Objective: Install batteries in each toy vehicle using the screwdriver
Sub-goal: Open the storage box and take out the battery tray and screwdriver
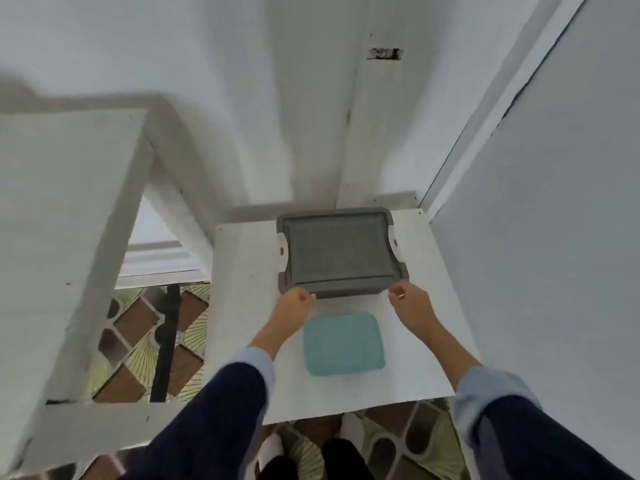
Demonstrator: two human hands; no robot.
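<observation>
Sleeves: dark sleeves (pixel 214 403) reaching in from the bottom edge.
Left hand (pixel 294 303): fingers curling on the grey tray's (pixel 337 252) near-left corner.
Right hand (pixel 408 299): pinching the near-right corner.
Tray: sitting far on the white counter (pixel 242 306).
Teal lid (pixel 344 344): lying nearer, between the forearms.

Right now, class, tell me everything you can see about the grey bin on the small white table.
The grey bin looks like matte plastic, rectangular with rounded corners, a thick rim and notched sides. It sits upright at the far end of the white table, open, its inside blurred. The left hand and right hand grip its near rim at either corner. A teal tray lies just in front of it.
</observation>
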